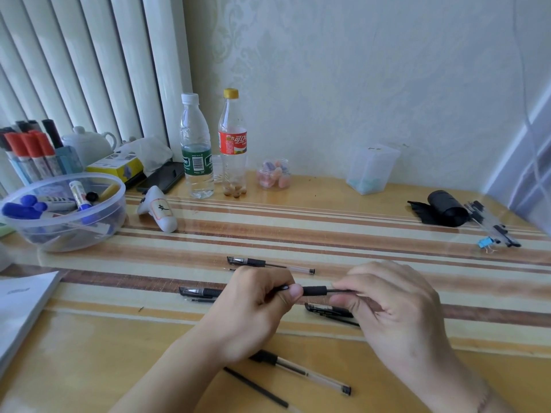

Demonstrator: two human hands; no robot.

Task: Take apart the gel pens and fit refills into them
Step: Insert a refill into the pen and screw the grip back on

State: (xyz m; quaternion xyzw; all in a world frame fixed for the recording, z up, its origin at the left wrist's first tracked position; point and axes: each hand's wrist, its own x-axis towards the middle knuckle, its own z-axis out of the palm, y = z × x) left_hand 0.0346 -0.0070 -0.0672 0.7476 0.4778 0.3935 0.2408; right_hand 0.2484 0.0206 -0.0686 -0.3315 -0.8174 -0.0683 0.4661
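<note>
Striped counter [328,231] has four gel pens lying around with loose refills beside them, so most look undone, I'd guess. Far left, a clear bowl [98,234] holds blue markers. Left hand [253,311] and right hand [393,311] each pinch an end of the pen [314,291] held just above the counter's middle.

I am at a desk in a home room, by the look of it: patterned wallpaper [343,70] behind, vertical blinds [89,64] to my left. On the striped tabletop [298,231] stand a white teapot [86,143], two drink bottles [196,147], a tub of markers [64,210] and a candy jar [273,174].
</note>
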